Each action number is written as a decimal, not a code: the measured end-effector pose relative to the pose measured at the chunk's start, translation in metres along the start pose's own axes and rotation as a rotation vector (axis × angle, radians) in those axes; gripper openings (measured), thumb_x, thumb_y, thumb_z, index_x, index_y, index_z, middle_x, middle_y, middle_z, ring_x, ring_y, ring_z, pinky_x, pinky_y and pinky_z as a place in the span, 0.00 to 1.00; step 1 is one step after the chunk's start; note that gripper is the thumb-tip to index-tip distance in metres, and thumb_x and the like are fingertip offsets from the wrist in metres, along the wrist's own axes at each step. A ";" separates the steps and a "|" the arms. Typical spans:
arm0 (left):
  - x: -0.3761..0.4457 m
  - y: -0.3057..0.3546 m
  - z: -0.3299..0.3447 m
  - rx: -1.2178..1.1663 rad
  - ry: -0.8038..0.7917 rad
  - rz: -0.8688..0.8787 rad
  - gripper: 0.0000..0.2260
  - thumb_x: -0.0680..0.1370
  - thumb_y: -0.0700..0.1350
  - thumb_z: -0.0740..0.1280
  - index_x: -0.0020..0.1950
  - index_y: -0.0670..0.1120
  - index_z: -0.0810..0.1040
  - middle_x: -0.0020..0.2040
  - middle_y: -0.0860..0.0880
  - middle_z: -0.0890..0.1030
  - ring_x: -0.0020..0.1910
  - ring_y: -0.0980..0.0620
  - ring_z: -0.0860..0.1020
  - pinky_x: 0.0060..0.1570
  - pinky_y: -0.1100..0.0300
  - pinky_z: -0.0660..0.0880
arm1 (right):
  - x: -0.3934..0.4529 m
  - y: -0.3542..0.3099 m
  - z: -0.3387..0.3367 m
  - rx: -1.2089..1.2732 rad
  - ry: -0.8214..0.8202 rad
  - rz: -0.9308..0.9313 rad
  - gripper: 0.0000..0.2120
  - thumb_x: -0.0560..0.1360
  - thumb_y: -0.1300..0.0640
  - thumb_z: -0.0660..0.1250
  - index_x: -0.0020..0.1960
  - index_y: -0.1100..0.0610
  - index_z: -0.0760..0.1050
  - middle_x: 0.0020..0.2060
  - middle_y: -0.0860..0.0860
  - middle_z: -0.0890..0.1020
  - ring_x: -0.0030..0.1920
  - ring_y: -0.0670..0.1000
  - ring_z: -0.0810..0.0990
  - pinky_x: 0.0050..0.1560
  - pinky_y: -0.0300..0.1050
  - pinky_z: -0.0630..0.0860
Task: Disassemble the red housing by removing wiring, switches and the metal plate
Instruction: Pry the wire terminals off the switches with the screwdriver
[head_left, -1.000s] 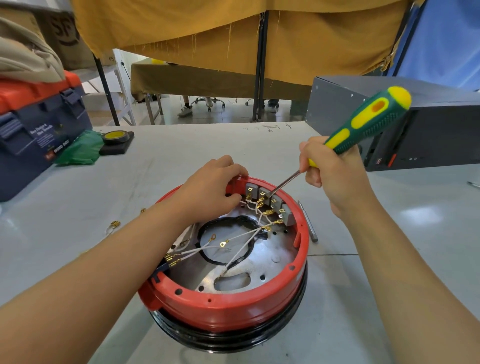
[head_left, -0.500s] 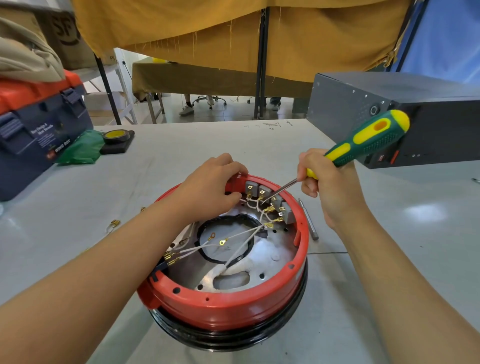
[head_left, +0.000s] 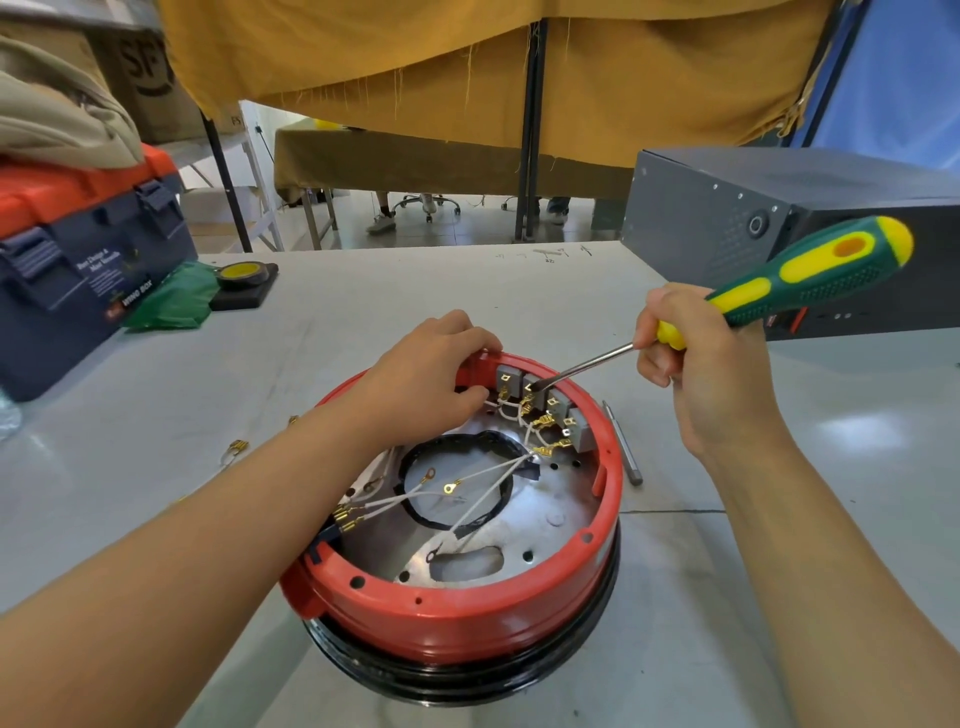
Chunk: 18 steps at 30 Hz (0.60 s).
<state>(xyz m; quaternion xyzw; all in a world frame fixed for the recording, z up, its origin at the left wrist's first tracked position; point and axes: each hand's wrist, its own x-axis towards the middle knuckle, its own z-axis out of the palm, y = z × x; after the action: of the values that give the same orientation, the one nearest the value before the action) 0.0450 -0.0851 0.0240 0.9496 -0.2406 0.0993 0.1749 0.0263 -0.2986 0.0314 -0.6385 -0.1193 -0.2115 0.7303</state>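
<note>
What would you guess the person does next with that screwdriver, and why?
Probably a gentle pry. The right hand grips the screwdriver, whose tip sits at the second grey switch on the far wall of the red housing. The left hand grips that rim beside the switches, steadying it. The white wires are still attached.

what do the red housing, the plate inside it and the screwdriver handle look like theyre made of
Red housing: probably moulded plastic, smooth with a soft sheen.
Metal plate: bare silvery metal, bright reflections, punched holes.
Screwdriver handle: likely plastic with green rubbery grip, dotted texture.
</note>
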 end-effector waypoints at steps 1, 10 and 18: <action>0.000 0.000 0.000 0.001 0.003 0.001 0.18 0.75 0.45 0.67 0.65 0.50 0.73 0.52 0.54 0.69 0.54 0.51 0.71 0.54 0.56 0.71 | 0.000 0.000 0.000 0.005 0.007 -0.004 0.17 0.69 0.57 0.62 0.22 0.53 0.74 0.22 0.53 0.66 0.21 0.46 0.61 0.24 0.37 0.59; 0.000 0.004 -0.016 0.152 -0.119 -0.030 0.23 0.77 0.51 0.64 0.71 0.53 0.67 0.65 0.52 0.74 0.65 0.47 0.65 0.64 0.50 0.65 | -0.002 -0.001 0.002 -0.033 -0.001 -0.015 0.13 0.69 0.56 0.63 0.26 0.52 0.76 0.28 0.60 0.67 0.23 0.46 0.64 0.25 0.37 0.63; -0.021 0.011 -0.017 0.398 -0.167 -0.154 0.25 0.77 0.60 0.59 0.72 0.54 0.63 0.65 0.51 0.71 0.63 0.45 0.66 0.57 0.50 0.71 | -0.005 -0.003 0.004 -0.161 -0.002 -0.070 0.11 0.69 0.55 0.64 0.28 0.49 0.71 0.19 0.45 0.67 0.22 0.46 0.65 0.23 0.36 0.64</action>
<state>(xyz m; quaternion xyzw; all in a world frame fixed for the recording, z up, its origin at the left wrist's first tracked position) 0.0196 -0.0793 0.0370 0.9858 -0.1568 0.0520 -0.0292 0.0209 -0.2941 0.0325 -0.6909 -0.1247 -0.2451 0.6686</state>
